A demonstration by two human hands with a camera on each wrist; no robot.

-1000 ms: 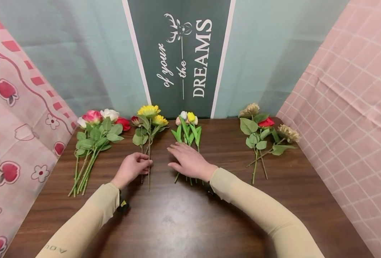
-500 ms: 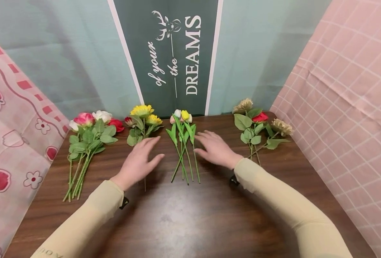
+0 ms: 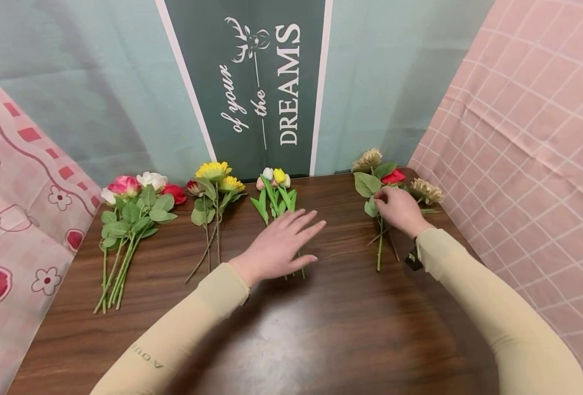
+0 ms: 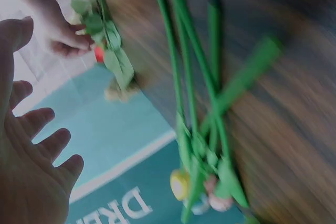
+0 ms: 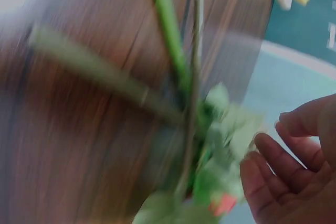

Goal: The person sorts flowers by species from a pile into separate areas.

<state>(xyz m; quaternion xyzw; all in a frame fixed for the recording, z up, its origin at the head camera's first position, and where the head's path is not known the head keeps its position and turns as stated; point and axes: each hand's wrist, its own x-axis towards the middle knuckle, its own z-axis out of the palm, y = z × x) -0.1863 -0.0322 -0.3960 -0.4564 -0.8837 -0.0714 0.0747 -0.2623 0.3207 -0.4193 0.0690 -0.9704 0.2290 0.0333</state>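
You sit at a big brown bench (image 3: 321, 329). Take the tulip bunch (image 3: 275, 192) in the middle as your mark. Left of it lie the sunflowers (image 3: 214, 189), then the roses (image 3: 133, 206) far left. Right of it lies the bunch with the red flower (image 3: 387, 192).

Your left hand (image 3: 278, 247) is flat and open over the tulip stems. Your right hand (image 3: 400, 209) pinches a stem in the red flower bunch. Pinch the stem, not the leaves, and lift slowly.

A moment ago your right hand was open beside the tulips. Your left hand was by the sunflowers.
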